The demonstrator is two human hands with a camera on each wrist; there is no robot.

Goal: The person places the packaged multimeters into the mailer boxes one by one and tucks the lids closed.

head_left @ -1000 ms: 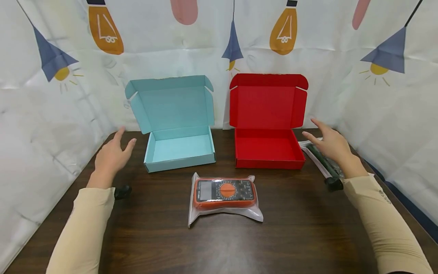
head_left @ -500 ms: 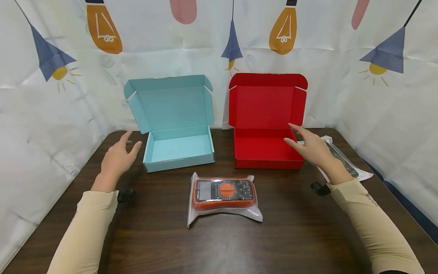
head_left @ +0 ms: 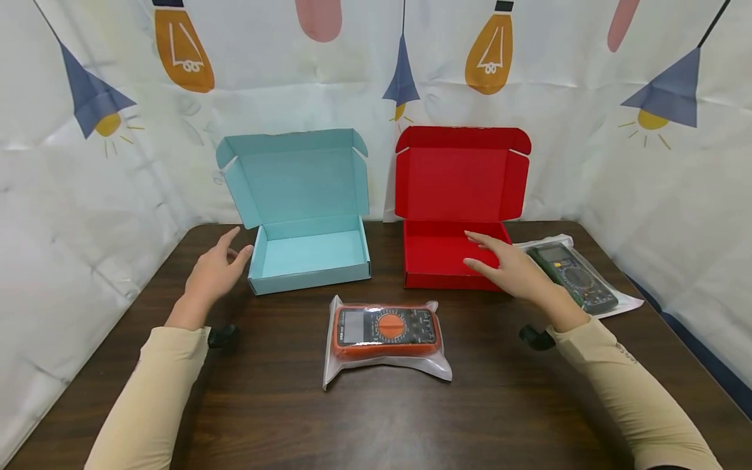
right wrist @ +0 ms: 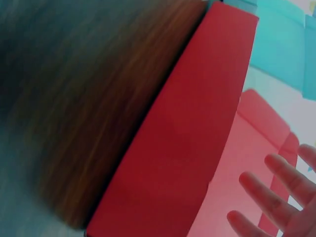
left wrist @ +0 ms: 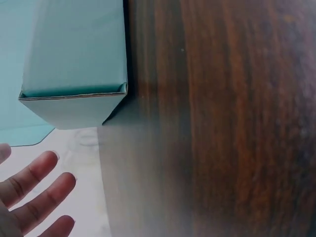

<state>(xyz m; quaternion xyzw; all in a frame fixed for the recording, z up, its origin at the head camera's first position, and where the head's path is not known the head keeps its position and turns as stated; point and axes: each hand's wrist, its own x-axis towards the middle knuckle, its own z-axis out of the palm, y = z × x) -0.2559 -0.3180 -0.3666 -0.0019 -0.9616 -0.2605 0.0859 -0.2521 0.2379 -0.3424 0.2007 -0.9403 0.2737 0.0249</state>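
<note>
My left hand hovers beside the left side of a light blue cardboard box, fingers loosely extended and holding nothing. In the left wrist view, its fingers show near a corner of that box. My right hand is over the right front part of a red cardboard box, fingers spread and holding nothing. Both boxes stand with lids raised and nothing inside. An orange multimeter in a clear plastic bag lies in front of them. Behind my right wrist, partly covered, lies a dark green multimeter, also bagged.
All this stands on a dark brown wooden table. White cloth printed with lamps and bulbs hangs behind and on both sides. A small black device sits at my right wrist, another at my left.
My right hand has moved left from above the green multimeter to the red box, uncovering more of that multimeter. My left hand has shifted slightly right toward the blue box.
</note>
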